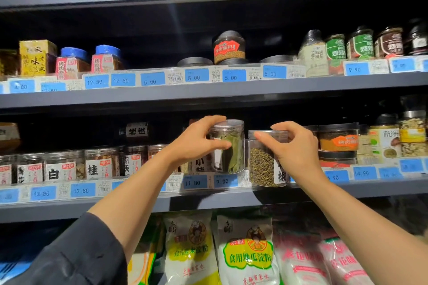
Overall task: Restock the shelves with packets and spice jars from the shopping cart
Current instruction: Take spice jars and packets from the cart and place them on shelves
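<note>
Both hands up, left hand (196,140) gripping bay-leaf jar (229,146), right hand (294,146) gripping peppercorn jar (264,164)

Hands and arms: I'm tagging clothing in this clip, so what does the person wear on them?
The left hand and right hand are bare: no gloves, rings or watch show. The left arm has a dark sleeve pushed up near the elbow, loose and creased. The right forearm is uncovered as far as the frame shows.

Blue price tags (196,75) on the upper shelf edge reading 12.50, 12.50, 5.00, 5.00, 5.00, 9.90, lower shelf tags (195,182) 13.80, 12.80, 11.80, 9.00, 14.90, jar label (93,169) marked 桂, neighbouring jar label (53,174) 白
</note>
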A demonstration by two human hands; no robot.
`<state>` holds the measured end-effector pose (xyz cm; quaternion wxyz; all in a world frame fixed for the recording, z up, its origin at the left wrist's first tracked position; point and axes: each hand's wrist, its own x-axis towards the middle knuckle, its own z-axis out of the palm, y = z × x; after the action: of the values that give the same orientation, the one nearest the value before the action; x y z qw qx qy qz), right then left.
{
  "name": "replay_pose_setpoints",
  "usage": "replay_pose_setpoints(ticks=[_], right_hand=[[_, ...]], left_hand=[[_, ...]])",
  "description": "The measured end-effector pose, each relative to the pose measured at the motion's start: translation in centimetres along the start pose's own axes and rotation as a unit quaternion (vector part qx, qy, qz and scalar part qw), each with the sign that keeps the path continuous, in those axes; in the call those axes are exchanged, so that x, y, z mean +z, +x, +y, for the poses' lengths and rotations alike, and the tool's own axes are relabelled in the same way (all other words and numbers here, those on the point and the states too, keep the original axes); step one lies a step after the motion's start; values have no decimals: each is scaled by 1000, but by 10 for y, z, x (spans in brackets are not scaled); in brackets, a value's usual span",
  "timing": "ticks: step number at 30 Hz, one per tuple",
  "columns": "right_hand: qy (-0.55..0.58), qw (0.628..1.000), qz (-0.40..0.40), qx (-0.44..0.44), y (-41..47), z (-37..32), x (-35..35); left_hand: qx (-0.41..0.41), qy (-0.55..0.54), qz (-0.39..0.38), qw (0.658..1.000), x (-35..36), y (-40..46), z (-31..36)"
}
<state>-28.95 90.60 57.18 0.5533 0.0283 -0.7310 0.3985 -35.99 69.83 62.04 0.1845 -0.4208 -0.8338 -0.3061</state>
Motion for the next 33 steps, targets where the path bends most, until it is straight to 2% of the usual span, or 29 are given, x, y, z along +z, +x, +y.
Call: replay_pose_setpoints(ticks=[2, 5, 10, 13, 17, 25, 28, 33], right_hand=[[12, 1000, 5, 11, 2, -1, 1], [20, 999, 27, 19, 6, -3, 1], [14, 999, 29, 17, 10, -4, 2], [17, 999, 34, 20, 11, -1, 2], [30, 999, 35, 26, 12, 3, 1], [29, 998, 52, 29, 15, 5, -9], [30, 998, 49, 30, 16, 6, -12], [33, 997, 54, 41, 15, 11, -18]], left_hand=[[9, -26, 24, 999, -2, 1, 0], [-11, -3, 110, 994, 1, 7, 1], [-44, 119, 182, 975, 11, 21, -3], [-25, 152, 154, 976, 11, 21, -5], [-9, 79, 37, 996, 0, 17, -10], [44, 239, 167, 955, 16, 25, -13], [61, 301, 155, 939, 23, 26, -14], [54, 375, 94, 921, 42, 23, -13]])
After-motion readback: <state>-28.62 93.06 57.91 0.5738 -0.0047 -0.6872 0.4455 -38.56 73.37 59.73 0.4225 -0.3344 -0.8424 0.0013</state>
